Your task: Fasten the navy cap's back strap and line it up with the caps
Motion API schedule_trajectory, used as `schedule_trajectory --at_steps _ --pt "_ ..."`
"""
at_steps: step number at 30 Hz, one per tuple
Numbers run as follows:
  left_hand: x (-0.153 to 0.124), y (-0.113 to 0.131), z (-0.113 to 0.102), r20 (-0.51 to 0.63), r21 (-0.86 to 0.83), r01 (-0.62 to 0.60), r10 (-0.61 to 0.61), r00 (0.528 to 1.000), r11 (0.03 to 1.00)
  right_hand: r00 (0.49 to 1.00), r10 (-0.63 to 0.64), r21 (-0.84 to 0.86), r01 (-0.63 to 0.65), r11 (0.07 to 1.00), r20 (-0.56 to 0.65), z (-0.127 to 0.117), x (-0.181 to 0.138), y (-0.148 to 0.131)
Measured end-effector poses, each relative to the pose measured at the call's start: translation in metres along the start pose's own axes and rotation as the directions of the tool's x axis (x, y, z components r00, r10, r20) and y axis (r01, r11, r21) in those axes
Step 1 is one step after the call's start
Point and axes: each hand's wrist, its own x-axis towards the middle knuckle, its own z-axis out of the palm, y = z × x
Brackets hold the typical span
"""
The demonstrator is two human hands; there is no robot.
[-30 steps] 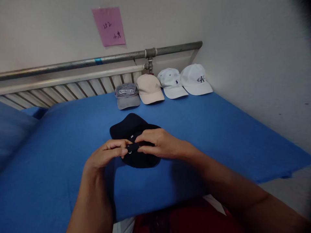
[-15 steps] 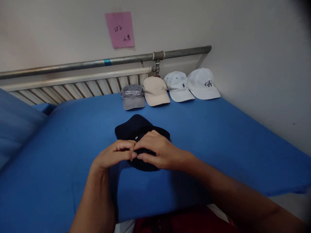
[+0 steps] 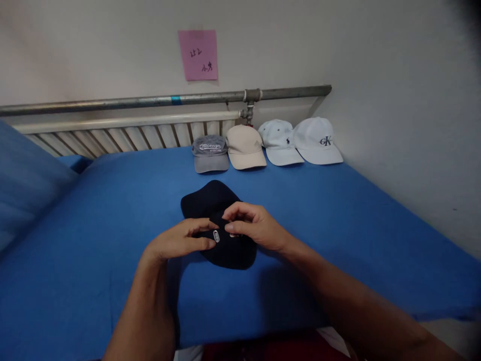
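A dark navy cap (image 3: pixel 210 200) lies on the blue mattress (image 3: pixel 323 220) in front of me, its back strap turned toward me. My left hand (image 3: pixel 178 241) pinches the strap end by its small metal buckle (image 3: pixel 216 235). My right hand (image 3: pixel 253 228) is closed on the strap from the other side, fingers curled over the cap's rear edge. Both hands meet at the buckle.
Several caps stand in a row at the far edge: a grey cap (image 3: pixel 209 153), a beige cap (image 3: pixel 245 146), a pale blue cap (image 3: pixel 279 142) and a white cap (image 3: pixel 316 140). A metal pipe rail (image 3: pixel 150 100) and slatted frame run behind. A pink note (image 3: pixel 198 54) hangs on the wall. A blue pillow (image 3: pixel 26 190) lies at left.
My fingers have shifted along the strap, and the metal buckle now shows between the two hands. The view has tilted down slightly; the cap stays in place.
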Motion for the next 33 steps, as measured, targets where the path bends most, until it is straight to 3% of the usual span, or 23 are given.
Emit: schedule_trajectory --at_steps 5,10,16,22,27,33 --pt "0.004 -0.007 -0.002 0.053 0.111 0.037 -0.043 0.998 0.993 0.999 0.035 0.074 -0.038 0.997 0.04 0.0 0.002 0.001" --pt "0.012 -0.01 0.003 0.001 0.127 0.018 -0.018 1.0 0.992 0.999 0.021 0.084 -0.025 0.996 0.049 0.001 0.002 0.002" --pt "0.023 -0.014 0.013 -0.094 0.202 0.11 -0.093 0.991 0.973 0.998 0.011 0.096 -0.018 0.995 0.067 0.004 0.001 0.004" --pt "0.023 -0.008 0.015 -0.269 -0.156 0.071 -0.112 0.957 0.985 1.0 0.024 0.039 -0.024 0.999 -0.009 -0.001 0.003 0.002" --pt "0.02 -0.001 0.012 -0.324 -0.43 -0.03 -0.123 0.938 0.902 0.999 -0.011 -0.024 0.011 1.0 -0.037 -0.004 0.002 0.0" --pt "0.022 -0.002 0.01 -0.347 -0.594 -0.073 -0.174 0.922 0.801 0.991 -0.107 -0.049 0.103 0.993 -0.08 -0.005 0.004 0.003"
